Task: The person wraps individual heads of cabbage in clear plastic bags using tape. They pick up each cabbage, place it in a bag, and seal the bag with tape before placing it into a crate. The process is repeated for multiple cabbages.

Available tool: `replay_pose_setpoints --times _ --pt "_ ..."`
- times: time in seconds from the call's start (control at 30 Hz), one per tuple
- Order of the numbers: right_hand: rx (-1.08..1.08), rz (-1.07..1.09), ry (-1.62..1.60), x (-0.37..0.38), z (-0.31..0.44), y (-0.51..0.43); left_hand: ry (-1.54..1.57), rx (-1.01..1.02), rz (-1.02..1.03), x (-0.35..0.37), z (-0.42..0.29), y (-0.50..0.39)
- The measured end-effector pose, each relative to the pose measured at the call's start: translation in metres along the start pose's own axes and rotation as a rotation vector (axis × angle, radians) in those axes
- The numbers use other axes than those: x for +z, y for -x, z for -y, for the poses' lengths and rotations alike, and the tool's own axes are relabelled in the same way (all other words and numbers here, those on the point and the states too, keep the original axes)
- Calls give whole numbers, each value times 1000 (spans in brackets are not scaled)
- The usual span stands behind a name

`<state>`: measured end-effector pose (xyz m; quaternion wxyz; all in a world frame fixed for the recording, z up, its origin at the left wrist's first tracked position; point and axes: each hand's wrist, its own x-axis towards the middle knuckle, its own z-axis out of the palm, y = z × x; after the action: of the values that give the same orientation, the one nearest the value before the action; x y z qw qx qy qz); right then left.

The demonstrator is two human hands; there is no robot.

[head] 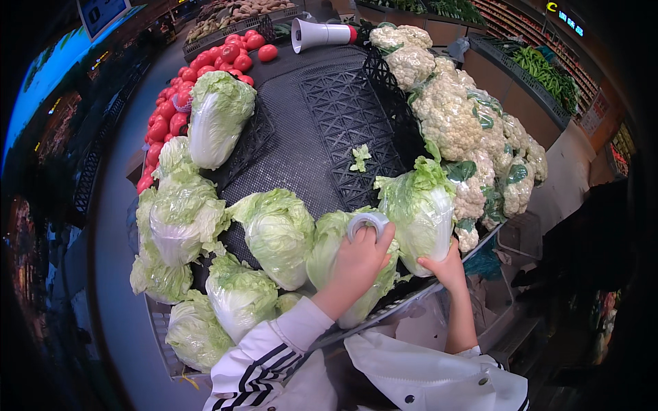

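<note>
My left hand [358,264] has its fingers in the ring of a roll of clear tape [368,224], above a napa cabbage [327,245] near the front edge of the display. To its right, my right hand [446,263] grips the base of another napa cabbage [419,216], which stands with its leafy end pointing away from me. Clear film covers that cabbage. A wrapped cabbage [279,236] lies left of my left hand, and several more are grouped at the left. One large wrapped cabbage [220,120] rests farther back, beside the tomatoes.
Tomatoes [204,66] line the far left and wrapped cauliflowers [447,115] are heaped at the right. A white megaphone [324,35] lies at the back. Black plastic crates [349,123] stand upside down on the dark mesh mat [288,149], with a loose leaf [361,157] on one.
</note>
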<state>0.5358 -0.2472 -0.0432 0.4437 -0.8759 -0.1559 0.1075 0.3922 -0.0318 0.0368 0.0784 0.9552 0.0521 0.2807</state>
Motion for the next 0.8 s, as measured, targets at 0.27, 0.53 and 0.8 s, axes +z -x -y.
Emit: replay_pose_setpoints --times 0.27,0.53,0.8 --pt "-87 21 628 0 -20 2 49 -71 13 0 -7 1" --pt "-1016 -178 348 -21 166 -72 -24 -46 -39 5 -6 -3" --pt "-710 478 859 -16 136 -98 -24 -162 -36 -9 0 11"
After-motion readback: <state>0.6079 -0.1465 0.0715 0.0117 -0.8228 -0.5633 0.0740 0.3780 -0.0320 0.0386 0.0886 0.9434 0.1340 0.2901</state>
